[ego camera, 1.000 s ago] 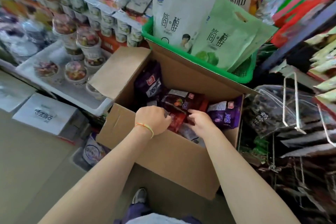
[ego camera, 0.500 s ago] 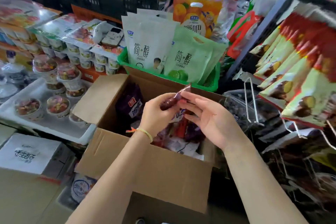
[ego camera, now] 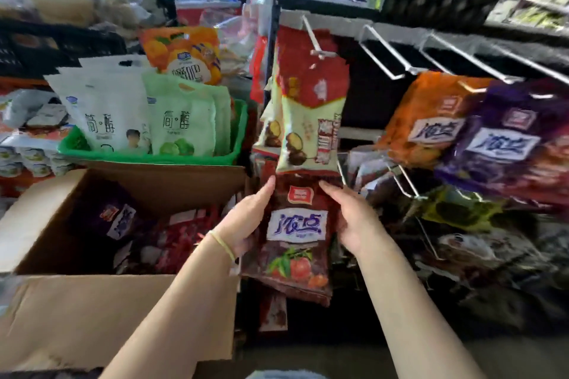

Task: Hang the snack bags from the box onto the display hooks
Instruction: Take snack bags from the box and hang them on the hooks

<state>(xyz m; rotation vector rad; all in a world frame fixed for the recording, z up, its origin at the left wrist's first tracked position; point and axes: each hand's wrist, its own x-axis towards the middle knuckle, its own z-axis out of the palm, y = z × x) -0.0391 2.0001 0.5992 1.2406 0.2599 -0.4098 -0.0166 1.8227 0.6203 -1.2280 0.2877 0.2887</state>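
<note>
In front of the display rack, just right of open brown cardboard box (ego camera: pixel 129 311): dark red plastic snack bag with white label and tomato picture (ego camera: pixel 295 240), upright, label facing camera, out of the box and below the hung red-and-cream chestnut bags (ego camera: pixel 311 114). Left hand (ego camera: pixel 246 224) flat along left edge, right hand (ego camera: pixel 354 221) along right edge; each grip pressed on the bag's sides, fingers partly spread, thumbs hidden behind. Two-sided hold likely to keep floppy pack straight and top hole square for a hook. Top edge touching or just under the chestnut bags' bottoms; hole itself too blurred to see. Empty silver wire hooks (ego camera: pixel 385 55) up right on rack, more low down at (ego camera: pixel 406 184); orange bag (ego camera: pixel 431 123) and purple bag (ego camera: pixel 505 144) of same brand hanging right, so target probably near those. More dark red and purple bags left in box (ego camera: pixel 172 240), task early. Green plastic basket of white and green pouches (ego camera: pixel 147 157) behind box, not involved.
</note>
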